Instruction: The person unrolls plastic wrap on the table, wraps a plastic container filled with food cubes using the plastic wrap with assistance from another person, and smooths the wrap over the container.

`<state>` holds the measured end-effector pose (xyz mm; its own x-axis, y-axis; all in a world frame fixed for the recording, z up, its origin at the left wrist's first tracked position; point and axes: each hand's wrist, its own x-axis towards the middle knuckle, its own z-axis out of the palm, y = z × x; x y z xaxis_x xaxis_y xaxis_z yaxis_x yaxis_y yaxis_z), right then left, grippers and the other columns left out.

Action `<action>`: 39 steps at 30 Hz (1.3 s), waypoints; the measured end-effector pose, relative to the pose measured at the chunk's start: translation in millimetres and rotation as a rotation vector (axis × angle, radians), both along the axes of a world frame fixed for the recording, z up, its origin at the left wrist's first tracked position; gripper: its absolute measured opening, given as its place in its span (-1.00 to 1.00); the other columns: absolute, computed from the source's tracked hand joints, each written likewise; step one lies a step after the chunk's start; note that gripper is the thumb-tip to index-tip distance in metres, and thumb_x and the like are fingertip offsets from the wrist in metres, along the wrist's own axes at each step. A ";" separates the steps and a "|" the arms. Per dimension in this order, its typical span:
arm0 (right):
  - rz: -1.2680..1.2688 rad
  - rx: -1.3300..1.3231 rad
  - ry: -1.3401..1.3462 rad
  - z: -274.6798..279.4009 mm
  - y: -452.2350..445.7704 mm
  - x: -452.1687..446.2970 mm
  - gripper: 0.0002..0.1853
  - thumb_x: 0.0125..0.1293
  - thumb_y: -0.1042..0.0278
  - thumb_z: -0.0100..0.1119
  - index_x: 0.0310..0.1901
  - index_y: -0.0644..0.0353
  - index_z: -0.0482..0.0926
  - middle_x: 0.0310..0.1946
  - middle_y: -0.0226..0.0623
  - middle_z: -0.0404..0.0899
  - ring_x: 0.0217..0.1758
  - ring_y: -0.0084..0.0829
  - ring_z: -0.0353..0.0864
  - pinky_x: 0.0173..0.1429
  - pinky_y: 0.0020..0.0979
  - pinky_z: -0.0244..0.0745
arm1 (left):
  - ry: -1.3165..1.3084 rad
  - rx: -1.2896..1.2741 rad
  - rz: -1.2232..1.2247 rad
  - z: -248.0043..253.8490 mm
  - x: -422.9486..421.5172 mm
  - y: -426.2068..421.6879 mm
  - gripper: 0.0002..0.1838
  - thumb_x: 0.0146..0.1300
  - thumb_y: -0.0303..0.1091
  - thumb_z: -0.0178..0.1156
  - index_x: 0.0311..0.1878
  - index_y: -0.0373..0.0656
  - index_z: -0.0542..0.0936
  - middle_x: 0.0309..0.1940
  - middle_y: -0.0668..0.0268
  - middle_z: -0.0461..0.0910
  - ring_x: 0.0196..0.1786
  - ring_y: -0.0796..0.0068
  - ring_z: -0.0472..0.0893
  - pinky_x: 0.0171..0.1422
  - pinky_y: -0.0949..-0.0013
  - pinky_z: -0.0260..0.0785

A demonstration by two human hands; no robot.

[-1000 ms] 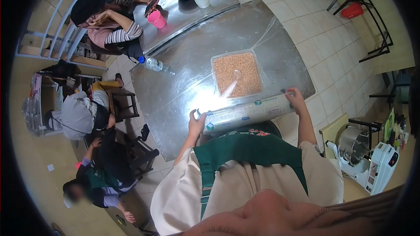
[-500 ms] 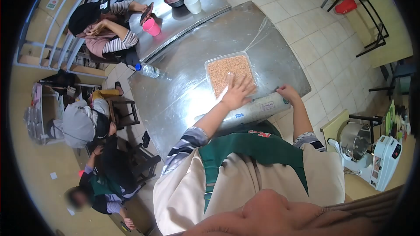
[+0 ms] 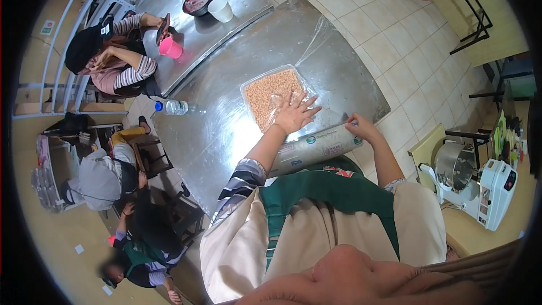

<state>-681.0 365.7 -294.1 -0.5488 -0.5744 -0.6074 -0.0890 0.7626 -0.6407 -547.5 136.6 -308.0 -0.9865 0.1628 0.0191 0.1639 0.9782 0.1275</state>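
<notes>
A clear rectangular tray [image 3: 244,91] filled with small tan pieces, like chopped nuts, lies on the steel table [image 3: 220,70]. Shiny cling film [image 3: 312,42] covers it and trails off beyond its far corner. My left hand [image 3: 296,115] lies flat with fingers spread on the film, over the tray's near right part. Between the tray and my apron is a large printed roll of cling film [image 3: 324,146]. At the roll's right end my right hand [image 3: 364,127] pinches the film's edge, thumb against fingertips; the film itself is hard to see there.
A water bottle [image 3: 172,107] lies on the table's left side. On the adjoining table are a pink cup [image 3: 170,48], a dark bowl [image 3: 197,3] and a white cup [image 3: 221,10]. A person [image 3: 107,51] sits there; other people are at the left. A stand mixer [image 3: 468,183] stands at the right.
The whole view has shifted, so the tables appear further left. My left hand has slid rightward over the tray. More print shows on the roll, which has turned; my right hand stays at its right end.
</notes>
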 end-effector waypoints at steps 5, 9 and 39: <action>0.257 -0.041 0.078 -20.1 -9.7 -16.6 -0.46 -0.09 0.21 0.16 -0.05 0.32 0.36 -0.18 -0.02 0.46 -0.10 -0.19 0.45 0.04 -0.35 0.31 | -0.040 -0.019 0.006 1.3 -3.2 -3.5 -0.54 0.16 0.04 -0.16 0.17 0.37 0.21 0.28 0.50 0.00 0.33 0.33 -0.06 0.29 -0.15 -0.34; 0.279 0.102 -0.007 -24.9 -33.2 -17.8 -0.44 -0.12 0.14 0.14 -0.07 0.32 0.38 -0.17 0.00 0.46 -0.10 -0.21 0.46 0.01 -0.36 0.32 | -0.035 -0.026 0.029 3.0 -5.3 -7.5 -0.55 0.17 0.05 -0.17 0.17 0.37 0.21 0.27 0.50 0.00 0.33 0.34 -0.06 0.30 -0.13 -0.34; -0.290 -0.252 -0.710 -16.0 42.6 6.5 -0.58 0.09 0.11 0.14 -0.14 0.30 0.47 -0.21 -0.32 0.51 -0.11 -0.48 0.43 0.05 -0.46 0.22 | -0.026 -0.046 0.052 -2.0 -13.2 -29.5 -0.54 0.19 0.06 -0.22 0.20 0.39 0.14 0.27 0.50 0.00 0.33 0.33 -0.05 0.31 -0.10 -0.33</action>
